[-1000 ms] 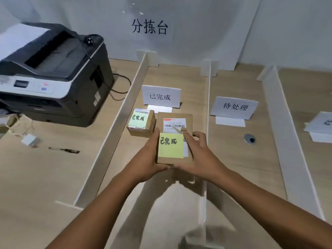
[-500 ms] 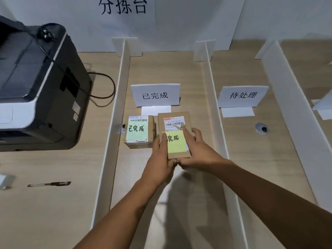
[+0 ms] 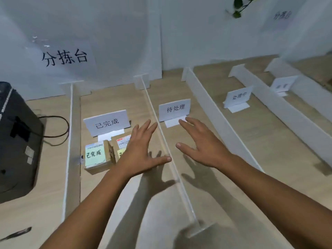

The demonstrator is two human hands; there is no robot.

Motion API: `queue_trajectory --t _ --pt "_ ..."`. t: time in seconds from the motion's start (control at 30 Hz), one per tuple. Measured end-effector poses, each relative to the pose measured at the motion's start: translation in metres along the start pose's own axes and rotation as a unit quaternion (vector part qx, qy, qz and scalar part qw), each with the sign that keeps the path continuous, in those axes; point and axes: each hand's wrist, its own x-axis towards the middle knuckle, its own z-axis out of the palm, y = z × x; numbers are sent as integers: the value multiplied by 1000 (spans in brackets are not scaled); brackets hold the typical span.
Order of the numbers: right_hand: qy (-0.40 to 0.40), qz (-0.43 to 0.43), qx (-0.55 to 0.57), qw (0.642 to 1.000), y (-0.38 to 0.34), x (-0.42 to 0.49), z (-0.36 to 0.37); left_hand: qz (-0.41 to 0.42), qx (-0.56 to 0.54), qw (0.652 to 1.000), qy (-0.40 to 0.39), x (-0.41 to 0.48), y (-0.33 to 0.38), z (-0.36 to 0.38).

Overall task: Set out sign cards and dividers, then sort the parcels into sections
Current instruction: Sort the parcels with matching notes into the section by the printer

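Note:
Two brown parcels lie side by side in the leftmost section, below the 已完成 sign card (image 3: 107,122). The left parcel (image 3: 98,156) carries a green note. My left hand (image 3: 142,150), open with fingers spread, hovers over the right parcel (image 3: 122,143) and hides most of it and its yellow note. Across the thin white divider (image 3: 162,139), my right hand (image 3: 199,143) is open and empty above the section marked by the 待处理 sign card (image 3: 174,109). Two more sign cards (image 3: 238,96) (image 3: 282,85) stand in the sections to the right.
A black printer (image 3: 16,141) with a cable stands at the left, a pen (image 3: 16,234) near the front left edge. White dividers (image 3: 221,117) (image 3: 280,106) (image 3: 69,141) run front to back. A paper sign 分拣台 (image 3: 64,57) hangs on the white back wall.
Both hands have let go of the yellow-note parcel, which now lies beside the green-note parcel, and have lifted away with fingers spread. The camera has turned right.

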Motion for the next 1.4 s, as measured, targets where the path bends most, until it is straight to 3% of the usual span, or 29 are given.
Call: queue_trajectory --t 0.13,0.3,0.5,0.67,0.97,1.4 --pt "94 43 -41 994 51 -96 -75 130 41 991 -11 20 117 34" --pt "168 111 -86 976 136 -262 -165 244 28 969 -32 14 293 129" --pt "243 194 -123 942 228 -465 -249 325 -5 944 -63 -18 479 270" --pt "268 256 -125 920 287 -580 -293 360 -36 926 -112 -44 587 358" --pt "314 299 -119 893 404 -667 -350 407 -27 901 -150 -8 718 481" --pt "298 353 -131 877 671 -698 -470 420 -43 884 -202 156 903 680"
